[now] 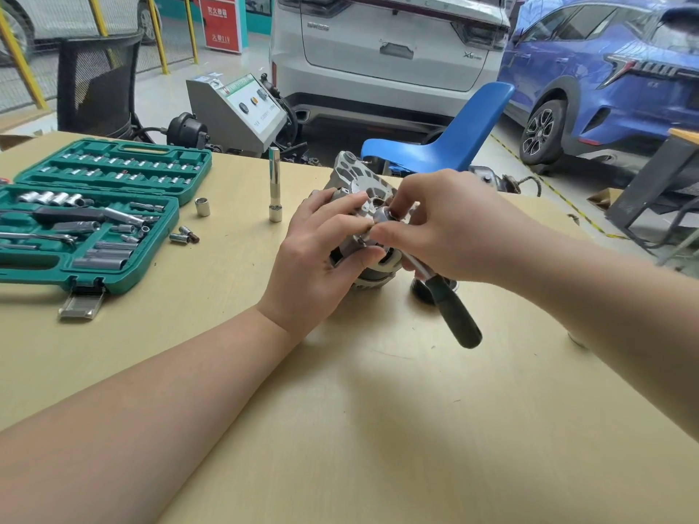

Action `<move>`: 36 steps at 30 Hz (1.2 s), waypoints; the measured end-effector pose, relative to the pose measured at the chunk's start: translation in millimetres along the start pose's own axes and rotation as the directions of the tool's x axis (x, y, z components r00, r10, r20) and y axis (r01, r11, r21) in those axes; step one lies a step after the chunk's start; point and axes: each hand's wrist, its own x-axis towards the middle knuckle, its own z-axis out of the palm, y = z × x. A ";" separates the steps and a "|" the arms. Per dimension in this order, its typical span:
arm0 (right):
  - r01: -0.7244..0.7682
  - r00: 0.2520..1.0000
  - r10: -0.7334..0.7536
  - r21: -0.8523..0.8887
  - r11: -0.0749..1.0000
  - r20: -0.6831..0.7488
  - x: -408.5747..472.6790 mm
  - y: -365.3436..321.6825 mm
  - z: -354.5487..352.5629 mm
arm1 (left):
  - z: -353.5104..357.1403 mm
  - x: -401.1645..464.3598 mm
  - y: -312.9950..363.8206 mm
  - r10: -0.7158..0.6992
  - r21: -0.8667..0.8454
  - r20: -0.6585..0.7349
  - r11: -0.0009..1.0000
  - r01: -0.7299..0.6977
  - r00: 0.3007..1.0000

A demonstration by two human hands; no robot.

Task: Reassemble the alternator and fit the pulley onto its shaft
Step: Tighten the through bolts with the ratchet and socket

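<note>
Alternator (353,191) is sitting on the worktop (340,410) mid-frame. I am seeing the left hand (321,251) curling round its housing, gripping it. The right hand (446,225) is pinching the ratchet (450,308) head with bent fingers at the alternator's top, black handle angling down toward me. Socket case (94,221) is lying open at left.

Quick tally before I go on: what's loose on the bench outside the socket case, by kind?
Alternator: 1, steadied by the left hand
Ratchet: 1, its head end at the right hand
Tall upright extension with socket: 1
Loose short sockets: 3, one upright, two lying together
Dark round part behind the ratchet handle: 1, possibly the pulley
Total: 7
</note>
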 end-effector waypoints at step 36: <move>0.379 0.925 -0.356 -0.306 0.873 0.131 11.8 0.3 -22.1 | -0.6 -2.6 1.0 -0.062 -0.025 0.012 0.998 0.062 0.998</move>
